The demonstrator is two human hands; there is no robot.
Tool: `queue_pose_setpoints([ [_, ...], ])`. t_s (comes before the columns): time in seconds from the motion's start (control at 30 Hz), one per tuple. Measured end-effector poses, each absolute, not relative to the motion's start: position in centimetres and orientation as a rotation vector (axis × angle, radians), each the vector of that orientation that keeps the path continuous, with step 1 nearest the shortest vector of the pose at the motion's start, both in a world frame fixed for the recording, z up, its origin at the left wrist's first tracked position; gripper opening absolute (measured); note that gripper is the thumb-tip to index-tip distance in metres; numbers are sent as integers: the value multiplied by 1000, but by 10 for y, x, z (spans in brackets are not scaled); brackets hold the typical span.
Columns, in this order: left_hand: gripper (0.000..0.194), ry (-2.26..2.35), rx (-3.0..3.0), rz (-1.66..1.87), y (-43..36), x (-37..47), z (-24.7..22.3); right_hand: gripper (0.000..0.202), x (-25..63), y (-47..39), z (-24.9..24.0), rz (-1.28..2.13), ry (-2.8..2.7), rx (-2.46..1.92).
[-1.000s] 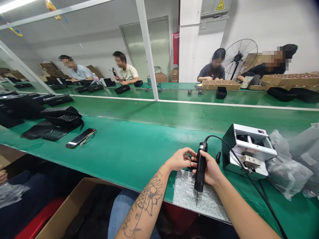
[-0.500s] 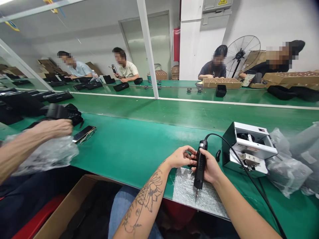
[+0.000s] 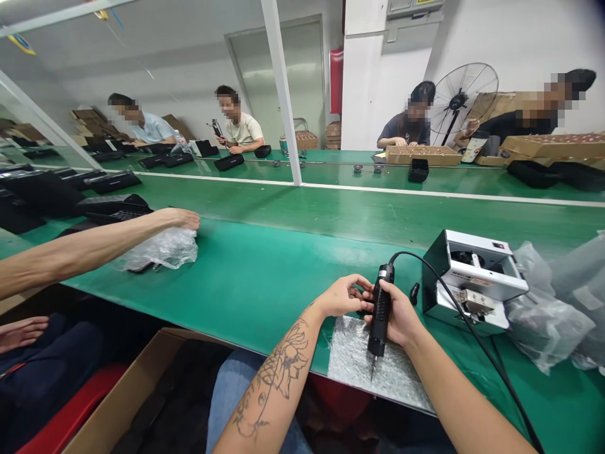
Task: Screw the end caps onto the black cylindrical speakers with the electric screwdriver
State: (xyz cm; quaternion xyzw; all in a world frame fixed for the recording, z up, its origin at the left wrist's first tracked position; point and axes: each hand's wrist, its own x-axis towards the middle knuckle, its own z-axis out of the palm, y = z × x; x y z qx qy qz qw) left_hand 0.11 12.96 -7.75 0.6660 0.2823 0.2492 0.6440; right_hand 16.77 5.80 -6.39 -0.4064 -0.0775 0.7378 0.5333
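Observation:
My right hand [image 3: 401, 314] is wrapped round a black electric screwdriver [image 3: 379, 312], its bit pointing down toward the table's front edge. Close against the tool's left side is my left hand [image 3: 347, 296], fingers curled and pinched together. Something small and dark shows beneath its fingertips, mostly hidden, and I cannot make out what it is. Under both hands lies a grey foam mat [image 3: 350, 353] on the green table. A cord runs from the screwdriver's top past a white and black screw-feeding machine [image 3: 477, 284]. A small black piece [image 3: 414, 294] lies between machine and right hand.
Clear plastic bags [image 3: 543, 321] sit right of the machine. At left, a co-worker's arm [image 3: 108, 243] reaches over a crumpled plastic bag [image 3: 165, 249]. Black cases [image 3: 113, 181] stand farther left. A white post [image 3: 283, 94] rises mid-table; several people work across the green bench.
The co-worker's hand at left has moved right, and the plastic bag now lies over where the phone was visible. My hands and the screwdriver stay almost still.

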Motion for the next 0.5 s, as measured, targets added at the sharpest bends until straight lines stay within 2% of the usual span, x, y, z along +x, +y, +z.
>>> queue_pose_setpoints([
  [0.5,44,676,1533,562,131,0,-84,23,169,58,-65,1753,-193,-996],
])
